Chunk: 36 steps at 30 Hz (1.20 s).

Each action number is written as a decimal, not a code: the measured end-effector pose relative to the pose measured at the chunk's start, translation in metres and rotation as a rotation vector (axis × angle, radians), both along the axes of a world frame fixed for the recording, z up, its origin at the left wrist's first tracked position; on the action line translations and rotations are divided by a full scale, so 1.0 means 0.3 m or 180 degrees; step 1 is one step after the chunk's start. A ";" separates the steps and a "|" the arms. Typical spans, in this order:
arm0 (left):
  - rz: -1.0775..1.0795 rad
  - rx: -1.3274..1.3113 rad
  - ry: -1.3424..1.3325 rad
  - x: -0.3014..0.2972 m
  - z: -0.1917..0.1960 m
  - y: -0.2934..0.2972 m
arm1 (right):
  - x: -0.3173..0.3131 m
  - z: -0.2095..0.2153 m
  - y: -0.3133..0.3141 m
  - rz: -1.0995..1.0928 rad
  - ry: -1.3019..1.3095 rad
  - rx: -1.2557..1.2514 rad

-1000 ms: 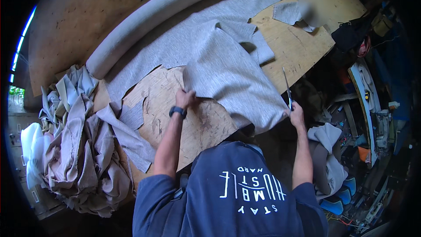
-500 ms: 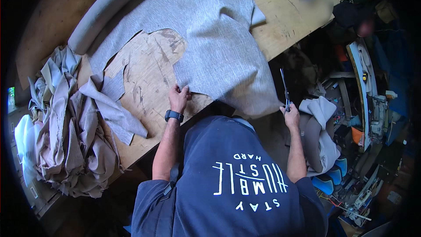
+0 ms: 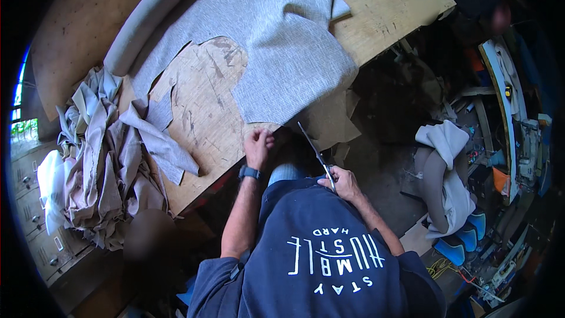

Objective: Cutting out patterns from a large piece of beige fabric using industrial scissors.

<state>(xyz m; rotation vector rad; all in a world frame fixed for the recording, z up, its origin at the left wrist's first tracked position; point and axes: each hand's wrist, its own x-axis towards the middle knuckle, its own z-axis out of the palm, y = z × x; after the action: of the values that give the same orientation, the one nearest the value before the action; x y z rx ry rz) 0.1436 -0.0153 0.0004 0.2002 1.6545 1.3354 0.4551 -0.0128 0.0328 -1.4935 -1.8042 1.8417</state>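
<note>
A large light grey woven fabric piece point(image 3: 294, 65) lies on the wooden table, rumpled at its far side, with its right part at the table's edge. Just below its near corner is my left hand point(image 3: 257, 148), fingers curled in; no cloth shows between them. My right hand point(image 3: 344, 183) is closed around the handles of a pair of scissors point(image 3: 318, 156) in front of my shirt. Their long blades point up and left toward the table's edge, apart from the fabric.
The wooden table point(image 3: 203, 97) bears a thick fabric roll point(image 3: 141, 20) at the far left. Heaped beige and grey cloth scraps point(image 3: 106, 165) hang over its left end. Metal drawers point(image 3: 44, 224) stand beyond. On the right are draped cloth point(image 3: 450, 171), blue pads point(image 3: 465, 240) and cluttered tools.
My right hand has let go of the fabric's hanging corner and moved left with the scissors, now tilted left. My left hand has come off the fabric's near edge, toward me.
</note>
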 end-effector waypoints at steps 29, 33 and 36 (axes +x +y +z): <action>-0.1913 0.0412 -0.0243 0.492 -0.269 -0.239 | 0.063 -0.083 -0.045 0.0873 -0.0024 -0.0630; -0.1935 0.0326 -0.0403 0.495 -0.262 -0.226 | 0.034 -0.113 -0.032 0.0598 0.0063 -0.0755; -0.2112 0.0328 -0.0185 0.468 -0.271 -0.216 | 0.010 -0.106 -0.020 0.0595 0.0076 -0.0659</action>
<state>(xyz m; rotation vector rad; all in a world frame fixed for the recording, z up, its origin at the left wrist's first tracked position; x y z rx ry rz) 0.2840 -0.0802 -0.0807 0.6983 1.3012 0.9021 0.4580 -0.0187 0.0009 -1.4001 -1.8465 2.1848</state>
